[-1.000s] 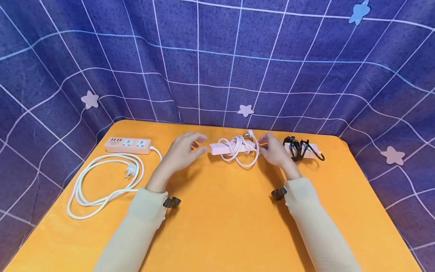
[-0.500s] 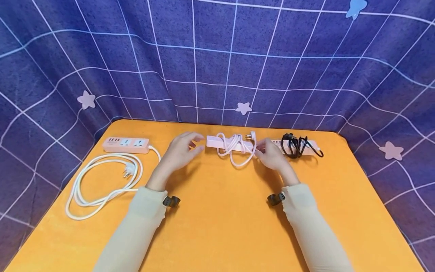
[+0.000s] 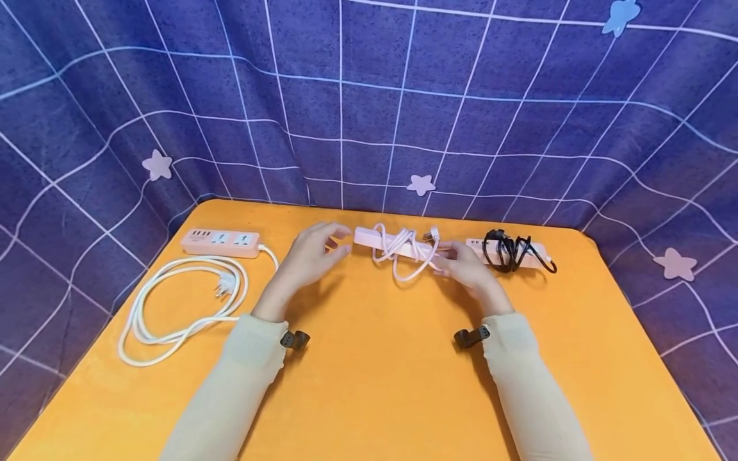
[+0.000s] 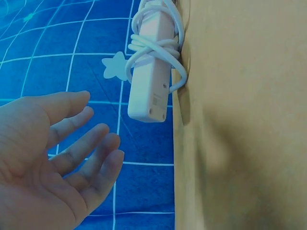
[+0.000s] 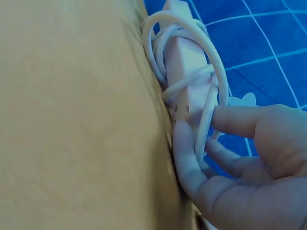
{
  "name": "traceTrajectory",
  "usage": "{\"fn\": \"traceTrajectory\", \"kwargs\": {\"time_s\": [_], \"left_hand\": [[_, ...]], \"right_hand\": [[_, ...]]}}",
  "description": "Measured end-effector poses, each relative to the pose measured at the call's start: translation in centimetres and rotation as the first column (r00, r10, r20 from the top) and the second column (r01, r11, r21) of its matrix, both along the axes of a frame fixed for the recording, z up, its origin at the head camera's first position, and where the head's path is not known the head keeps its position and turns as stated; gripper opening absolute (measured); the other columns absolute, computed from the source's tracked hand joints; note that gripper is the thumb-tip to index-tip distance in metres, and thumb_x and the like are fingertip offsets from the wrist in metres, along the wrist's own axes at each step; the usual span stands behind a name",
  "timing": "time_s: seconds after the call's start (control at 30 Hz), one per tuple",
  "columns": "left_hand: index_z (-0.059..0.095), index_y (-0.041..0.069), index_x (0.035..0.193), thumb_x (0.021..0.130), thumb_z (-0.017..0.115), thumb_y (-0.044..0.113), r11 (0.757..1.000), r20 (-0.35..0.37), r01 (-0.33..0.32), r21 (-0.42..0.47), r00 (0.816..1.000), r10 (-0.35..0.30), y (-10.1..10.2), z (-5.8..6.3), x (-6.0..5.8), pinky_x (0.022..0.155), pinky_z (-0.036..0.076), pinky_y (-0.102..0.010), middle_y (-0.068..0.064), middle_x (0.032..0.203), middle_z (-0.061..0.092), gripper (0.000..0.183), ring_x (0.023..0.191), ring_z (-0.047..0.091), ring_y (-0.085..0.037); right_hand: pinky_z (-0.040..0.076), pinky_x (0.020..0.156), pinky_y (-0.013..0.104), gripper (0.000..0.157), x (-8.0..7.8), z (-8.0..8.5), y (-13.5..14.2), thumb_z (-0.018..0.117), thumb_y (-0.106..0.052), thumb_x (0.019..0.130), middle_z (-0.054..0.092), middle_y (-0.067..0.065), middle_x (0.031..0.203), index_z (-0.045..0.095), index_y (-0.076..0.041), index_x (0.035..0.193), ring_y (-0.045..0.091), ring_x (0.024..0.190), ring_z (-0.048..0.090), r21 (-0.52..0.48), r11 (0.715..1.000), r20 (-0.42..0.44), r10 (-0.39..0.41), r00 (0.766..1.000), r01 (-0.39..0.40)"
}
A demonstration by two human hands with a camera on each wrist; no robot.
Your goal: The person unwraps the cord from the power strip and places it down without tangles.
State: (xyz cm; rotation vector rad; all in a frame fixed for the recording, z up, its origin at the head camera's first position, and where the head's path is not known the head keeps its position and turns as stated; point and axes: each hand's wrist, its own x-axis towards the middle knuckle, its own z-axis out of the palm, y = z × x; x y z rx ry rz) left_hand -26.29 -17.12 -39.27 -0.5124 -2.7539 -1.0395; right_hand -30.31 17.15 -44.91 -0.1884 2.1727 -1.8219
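With the table's far edge taken as 12 o'clock, a slim, pale lilac-pink plastic power strip [image 3: 366,237] is seen between 12 and 1 o'clock on the orange-covered table [image 3: 369,371]. A matching pale lilac-pink cord [image 3: 410,279] is wound round its middle, and a pale plug with metal prongs [image 3: 434,234] is seen above its right half. The strip's 4 o'clock end is pinched by the right hand [image 3: 466,264], a length of cord being passed between the digits; small round holes are shown on that end in the right wrist view. Nothing is held by the left hand [image 3: 314,253], whose fingers are loosely curved and spread, just beside the strip's 9 o'clock end but apart from it. Whether the strip is fully raised from the table cannot be told. At 2 o'clock, just beyond the right hand, a pink power strip [image 3: 537,257] is wrapped in a thin black cord [image 3: 507,256]. At 10 o'clock, a pink power strip with white socket panels [image 3: 220,243] is placed, its thick white cord [image 3: 138,320] being laid in loose loops towards 9 o'clock, with a white three-pronged plug [image 3: 226,283] inside them.
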Motion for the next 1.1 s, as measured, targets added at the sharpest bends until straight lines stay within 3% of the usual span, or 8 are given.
{"fn": "traceTrajectory", "kwargs": {"time_s": [0.13, 0.33, 0.53, 0.67, 0.87, 1.1], "left_hand": [[0.07, 0.011, 0.129, 0.1, 0.073, 0.021, 1.0, -0.007, 0.001, 0.001, 1.0, -0.001, -0.1, 0.1, -0.1, 0.094, 0.057, -0.046, -0.013, 0.127, 0.072, 0.031, 0.106, 0.072, -0.033], [0.071, 0.009, 0.129, 0.1, 0.074, 0.02, 1.0, -0.009, 0.011, 0.009, 1.0, -0.011, -0.1, 0.3, -0.2, 0.094, 0.057, -0.046, -0.014, 0.127, 0.071, 0.031, 0.106, 0.072, -0.034], [0.071, 0.008, 0.13, 0.101, 0.074, 0.022, 1.0, -0.006, 0.001, 0.01, 1.0, -0.001, -0.2, 0.2, -0.1, 0.093, 0.057, -0.044, -0.011, 0.125, 0.071, 0.032, 0.105, 0.072, -0.031], [0.071, 0.01, 0.129, 0.1, 0.074, 0.02, 1.0, -0.003, -0.001, 0.011, 1.0, 0.001, -0.3, 0.3, 0.0, 0.093, 0.057, -0.044, -0.01, 0.126, 0.071, 0.031, 0.106, 0.072, -0.032], [0.071, 0.009, 0.129, 0.1, 0.074, 0.018, 1.0, -0.019, 0.002, 0.021, 1.0, -0.002, -0.5, 0.4, 0.0, 0.093, 0.057, -0.045, -0.013, 0.126, 0.071, 0.031, 0.104, 0.072, -0.031], [0.071, 0.01, 0.129, 0.1, 0.075, 0.021, 1.0, -0.013, -0.002, 0.029, 1.0, 0.003, -0.8, 0.5, 0.0, 0.092, 0.057, -0.044, -0.012, 0.127, 0.071, 0.031, 0.104, 0.071, -0.029]], "right_hand": [[0.056, 0.104, 0.037, 0.054, 0.0, -0.2, -0.1, 0.055, 0.008, 0.105, 0.045, 0.031, 0.145, 0.034, 0.011, 0.154, 0.03, 0.116, 0.064, -0.136, 0.991, 0.081, 0.007, 0.997, 0.004], [0.055, 0.105, 0.037, 0.051, -0.3, 0.1, -0.1, 0.051, 0.007, 0.106, 0.049, 0.028, 0.142, 0.037, 0.007, 0.155, 0.033, 0.118, 0.067, -0.159, 0.987, 0.141, 0.024, 0.99, -0.001], [0.053, 0.108, 0.04, 0.05, -0.8, 0.0, -0.6, 0.05, 0.012, 0.104, 0.049, 0.025, 0.143, 0.038, 0.012, 0.152, 0.033, 0.123, 0.064, -0.26, 0.966, 0.188, 0.038, 0.982, 0.012], [0.051, 0.11, 0.041, 0.051, -1.0, -0.3, -1.1, 0.048, 0.014, 0.102, 0.048, 0.025, 0.144, 0.036, 0.015, 0.152, 0.026, 0.114, 0.069, -0.332, 0.943, 0.215, 0.044, 0.976, 0.031], [0.053, 0.107, 0.035, 0.052, -1.3, -0.5, -1.8, 0.051, 0.012, 0.104, 0.053, 0.021, 0.134, 0.035, 0.016, 0.153, 0.017, 0.101, 0.074, -0.345, 0.936, 0.241, 0.008, 0.97, 0.078], [0.054, 0.105, 0.032, 0.046, -1.5, -0.6, -2.4, 0.052, 0.009, 0.106, 0.055, 0.018, 0.133, 0.039, 0.014, 0.15, 0.017, 0.1, 0.074, -0.354, 0.929, 0.249, -0.013, 0.968, 0.103]]}}
